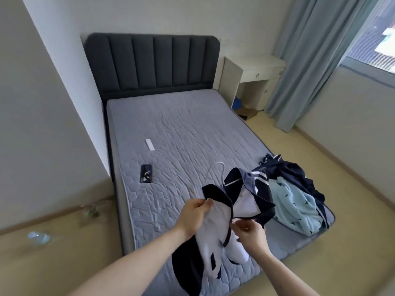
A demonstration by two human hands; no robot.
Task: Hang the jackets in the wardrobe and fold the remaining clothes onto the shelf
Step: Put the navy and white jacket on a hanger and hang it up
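- The left hand (195, 214) holds the navy and white jacket (215, 236) up over the near end of the bed (181, 129)
- Its grip is tight on the left front edge of the jacket, with the thumb and fingers pinching the cloth near the collar
- The right hand (249, 232) holds the other front edge of the jacket lower down, by the zip
- Its grip is narrow, with the fingertips pinching at the zip
- A white hanger (220, 175) sits inside the jacket, and its hook sticks up above the collar
- The bottom of the jacket hangs down and rests on the mattress
- A pile of other clothes lies on the near right corner of the bed, just beside the jacket
- In that pile, a light blue fluffy top (292, 208) with small dark shapes on it lies at the front
- A dark navy garment (288, 169) with white stripes lies behind and partly under the blue one
- A black phone (146, 173) lies on the left side of the bed, well apart from the clothes
- A white remote control (150, 144) lies farther up the bed from the phone
- A dark padded headboard (152, 63) stands at the far end of the bed
- A white bedside table (254, 75) stands to the right of the headboard
- Blue-grey curtains (310, 60) hang by the window (372, 41) on the right
- A clear plastic bottle (38, 237) lies on the floor to the left of the bed
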